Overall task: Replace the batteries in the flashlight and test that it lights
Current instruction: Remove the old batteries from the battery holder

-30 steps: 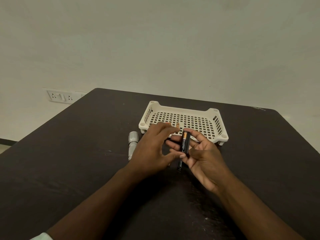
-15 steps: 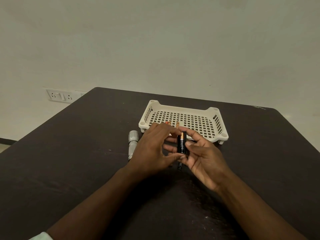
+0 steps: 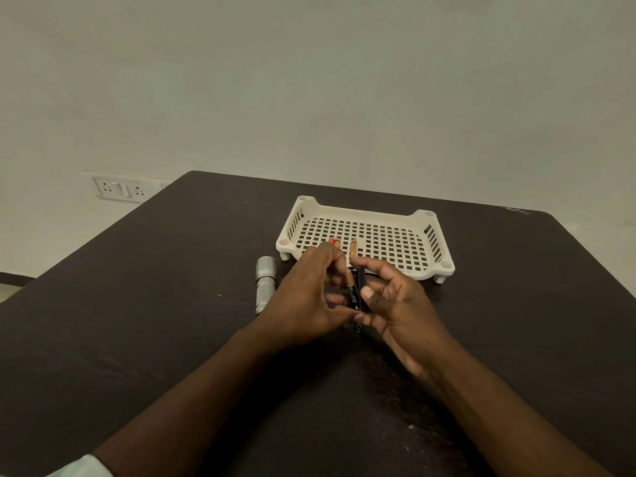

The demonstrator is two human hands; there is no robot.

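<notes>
- Over the near middle of the dark table [image 3: 137,304], the person has both hands together, working at something small between them.
- The right hand [image 3: 395,304] grips a black battery holder [image 3: 360,287], fingers curled behind it and the thumb laid across its front.
- The left hand [image 3: 309,294] has its fingers curled in around a copper-topped battery [image 3: 351,287], which lies against the holder's left side; I judge it pinched by the fingertips, though the contact is partly hidden.
- The silver flashlight body [image 3: 265,282] lies on the table just left of the left hand, its head pointing to the far side, untouched.
- In the white slotted tray [image 3: 423,242] beyond the hands, a few more batteries [image 3: 335,242] lie at the near left, partly hidden by the knuckles.
- Judging by this, the step in hand is loading cells into the holder; whether this one is seated I cannot tell.
- The next move calls for pressing the battery home with its copper end the correct way round, then filling the remaining slots from the tray.
- After that the holder must go back into the flashlight before any test of the light.
</notes>
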